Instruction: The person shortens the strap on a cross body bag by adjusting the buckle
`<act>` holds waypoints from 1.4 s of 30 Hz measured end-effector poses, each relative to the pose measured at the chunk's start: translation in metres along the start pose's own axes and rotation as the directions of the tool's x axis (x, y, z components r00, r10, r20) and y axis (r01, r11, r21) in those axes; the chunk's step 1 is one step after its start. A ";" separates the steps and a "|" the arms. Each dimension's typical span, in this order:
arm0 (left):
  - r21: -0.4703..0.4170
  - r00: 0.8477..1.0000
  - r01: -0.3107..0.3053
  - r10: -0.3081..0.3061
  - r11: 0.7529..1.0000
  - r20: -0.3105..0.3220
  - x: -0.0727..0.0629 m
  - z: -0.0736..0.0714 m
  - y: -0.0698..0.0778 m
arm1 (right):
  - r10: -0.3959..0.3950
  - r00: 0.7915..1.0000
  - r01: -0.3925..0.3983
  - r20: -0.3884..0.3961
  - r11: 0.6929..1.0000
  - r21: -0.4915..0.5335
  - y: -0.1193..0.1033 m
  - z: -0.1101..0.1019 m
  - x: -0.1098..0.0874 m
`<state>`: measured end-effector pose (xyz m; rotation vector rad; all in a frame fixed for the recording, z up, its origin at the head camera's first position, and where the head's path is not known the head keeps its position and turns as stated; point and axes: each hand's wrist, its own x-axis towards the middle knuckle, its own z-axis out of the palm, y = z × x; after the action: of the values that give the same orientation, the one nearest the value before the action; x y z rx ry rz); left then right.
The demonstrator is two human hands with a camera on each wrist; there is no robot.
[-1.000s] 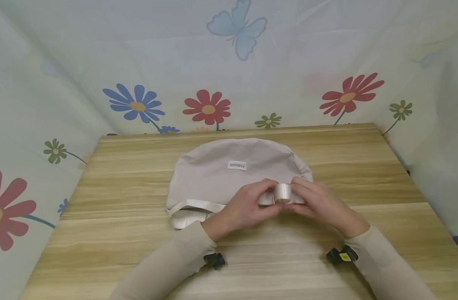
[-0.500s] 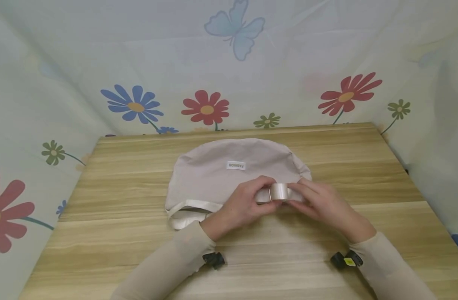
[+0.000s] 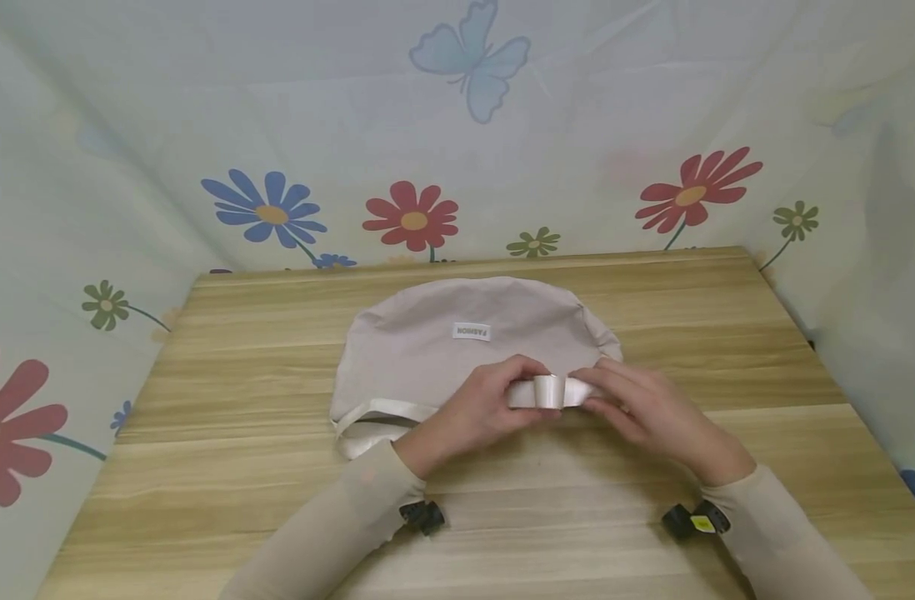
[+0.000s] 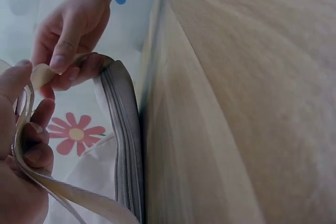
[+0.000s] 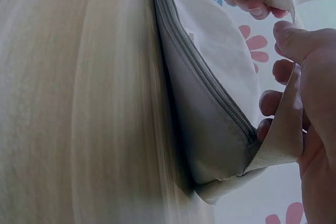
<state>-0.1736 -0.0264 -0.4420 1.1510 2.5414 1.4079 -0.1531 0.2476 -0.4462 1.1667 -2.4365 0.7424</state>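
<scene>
A pale pinkish fabric bag (image 3: 427, 358) lies on the table, its small "FASHION" label (image 3: 472, 332) appearing upside down. In front of its right part, both hands hold the bag's cream strap (image 3: 550, 392), which has a band looped across it between them. My left hand (image 3: 487, 404) grips the strap with thumb and fingers to the left of this loop. To its right, my right hand (image 3: 652, 412) pinches the strap between thumb and fingers. The right wrist view shows the strap (image 5: 281, 135) running from the bag's corner through the right hand. Some fingertips are hidden behind the strap.
The bag's zipper (image 5: 210, 72) runs along its edge beside the wooden table (image 3: 240, 350). Another stretch of strap (image 3: 386, 408) curves at the bag's left front corner. A flower-printed cloth (image 3: 577, 150) hangs behind the table and at its sides.
The looped band has shifted slightly left and turned flatter toward the camera. My right hand has moved a little right, baring more strap between the hands. The bag has stayed in place.
</scene>
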 end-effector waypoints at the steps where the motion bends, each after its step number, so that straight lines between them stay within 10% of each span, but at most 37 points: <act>1: 0.006 1.000 -0.002 0.002 1.000 0.005 0.000 0.000 0.000 | -0.008 1.000 0.008 -0.004 1.000 0.014 0.000 0.000 0.000; 18: 0.185 0.991 -0.131 0.128 0.974 0.030 0.009 0.005 0.008 | -0.069 0.997 0.070 -0.041 0.997 0.028 0.004 0.004 0.001; 42: 0.298 0.989 -0.049 0.004 0.953 0.151 0.012 -0.004 0.004 | 0.025 0.996 -0.017 -0.089 0.995 0.098 0.003 0.014 0.001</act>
<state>-0.1809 -0.0206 -0.4329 1.2786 2.7037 0.9165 -0.1575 0.2403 -0.4584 1.1187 -2.3652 0.9092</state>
